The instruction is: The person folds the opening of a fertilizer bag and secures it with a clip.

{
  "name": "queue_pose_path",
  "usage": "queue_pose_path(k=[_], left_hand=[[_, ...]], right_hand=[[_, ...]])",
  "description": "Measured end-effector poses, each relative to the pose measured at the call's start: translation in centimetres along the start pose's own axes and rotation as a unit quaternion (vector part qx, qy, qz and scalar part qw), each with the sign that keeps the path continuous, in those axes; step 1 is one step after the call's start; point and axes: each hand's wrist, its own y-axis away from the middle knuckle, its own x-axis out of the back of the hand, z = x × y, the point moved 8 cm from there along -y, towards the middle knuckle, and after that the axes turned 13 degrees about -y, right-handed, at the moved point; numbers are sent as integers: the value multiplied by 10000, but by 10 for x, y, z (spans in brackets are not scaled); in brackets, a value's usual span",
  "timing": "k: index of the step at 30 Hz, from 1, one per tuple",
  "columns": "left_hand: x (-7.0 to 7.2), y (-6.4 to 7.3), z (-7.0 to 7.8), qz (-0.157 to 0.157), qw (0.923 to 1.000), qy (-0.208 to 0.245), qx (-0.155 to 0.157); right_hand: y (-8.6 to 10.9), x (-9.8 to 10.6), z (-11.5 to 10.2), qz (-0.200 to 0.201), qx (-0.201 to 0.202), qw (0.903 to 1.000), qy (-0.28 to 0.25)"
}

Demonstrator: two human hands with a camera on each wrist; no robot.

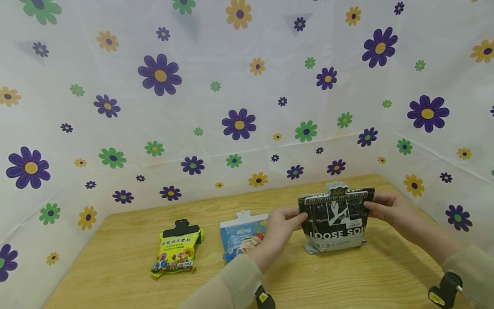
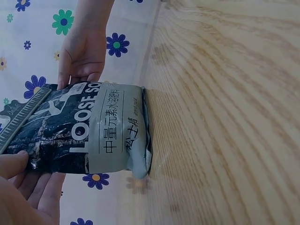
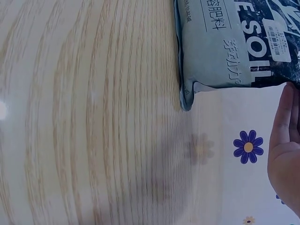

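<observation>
A black and grey bag of soil fertilizer (image 1: 335, 234) marked "LOOSE SOIL" stands upright at the right of the table, its folded top held by a grey clip (image 1: 336, 195). My left hand (image 1: 281, 225) pinches the bag's left upper edge, thumb in front and fingers behind. On the opposite side, my right hand (image 1: 390, 208) pinches the right upper edge. In the left wrist view the bag (image 2: 112, 126) has its lower end at the wood surface. The right wrist view shows its lower corner and the right hand (image 3: 286, 140) along its side.
A yellow bag (image 1: 178, 253) with a black clip (image 1: 180, 228) lies at the left of the table (image 1: 123, 257). Between it and my left hand lies a blue bag (image 1: 236, 238) with a white clip (image 1: 243, 219), partly hidden. Flower-patterned sheeting (image 1: 208, 107) encloses the back and sides.
</observation>
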Motion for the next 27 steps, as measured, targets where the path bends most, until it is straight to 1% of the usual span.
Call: queue_pose_path(k=[3,6,11,13,20,27], left_hand=[[1,1,2,51,10000,27,6],[1,0,2,81,10000,52,26],[0,-3,-1,123,9999,-12,51],[0,-3,-2,126,9999,-49,68],[-1,-4,-5,129,9998,-79,128],[0,-3,-2,215,9997,-9,108]], right_hand=[[-2,0,1,85,-70,9999,-26],[-2,1,2,230,-205,9994,131],[-2,1,2,391,-271,9983,324],[-1,1,2,425,-263,9984,256],[0,1,4,535,-205,9979,-288],[0,3,3,682,-160,9975,-119]])
